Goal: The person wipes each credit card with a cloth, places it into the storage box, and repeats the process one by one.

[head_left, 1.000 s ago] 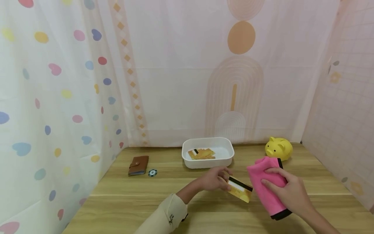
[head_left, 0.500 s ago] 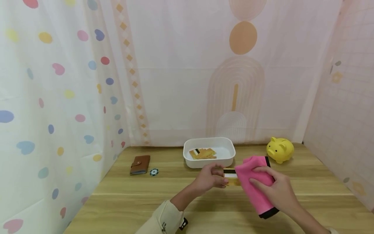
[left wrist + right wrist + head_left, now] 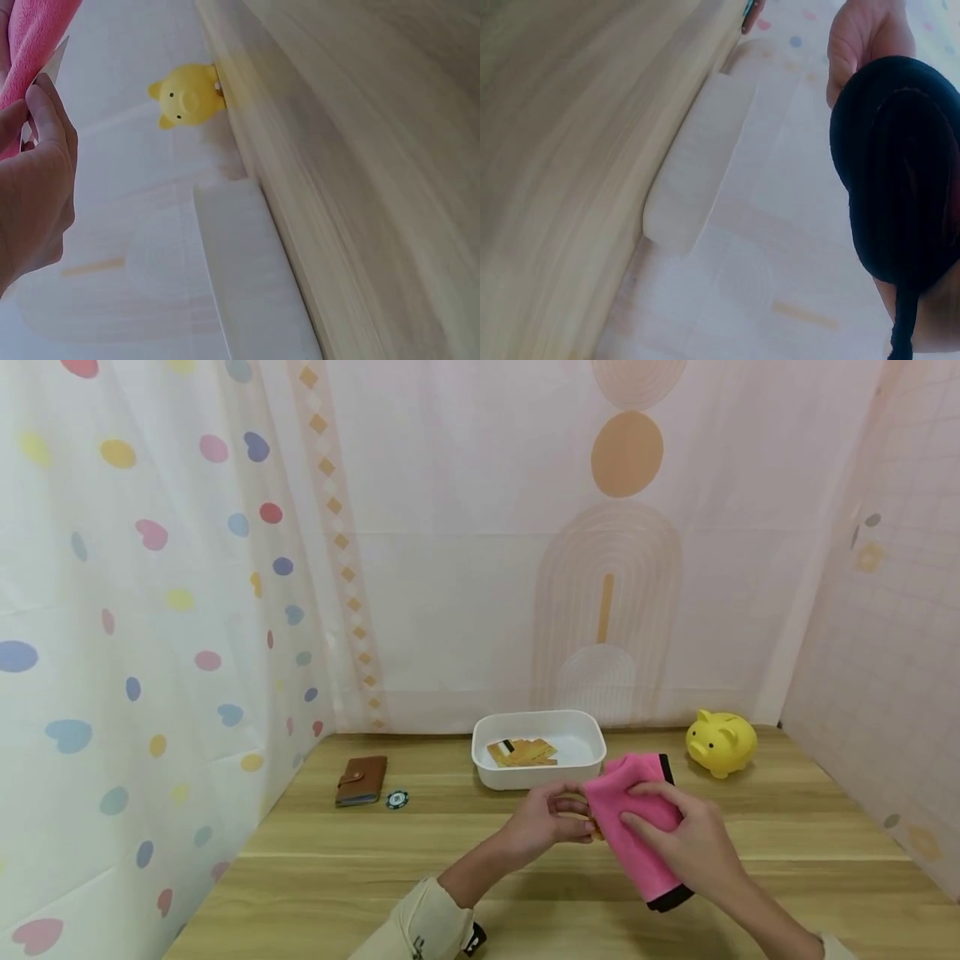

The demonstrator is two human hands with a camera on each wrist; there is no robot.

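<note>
The right hand (image 3: 693,847) grips a pink cloth (image 3: 633,827) with a black edge, fingers curled over its upper side, and holds it above the table (image 3: 525,893). Directly beside it, the left hand (image 3: 543,822) pinches a card (image 3: 46,71) between thumb and fingers. The card is almost wholly covered by the cloth in the head view; the left wrist view shows one pale corner of it against the pink fabric.

Just beyond both hands stands a white tray (image 3: 491,772) containing several gold cards (image 3: 522,752). Beyond the right hand, to its outer side, sits a yellow piggy bank (image 3: 720,743). Well apart from the left hand, to its outer side, lie a poker chip (image 3: 397,798) and a brown wallet (image 3: 361,780).
</note>
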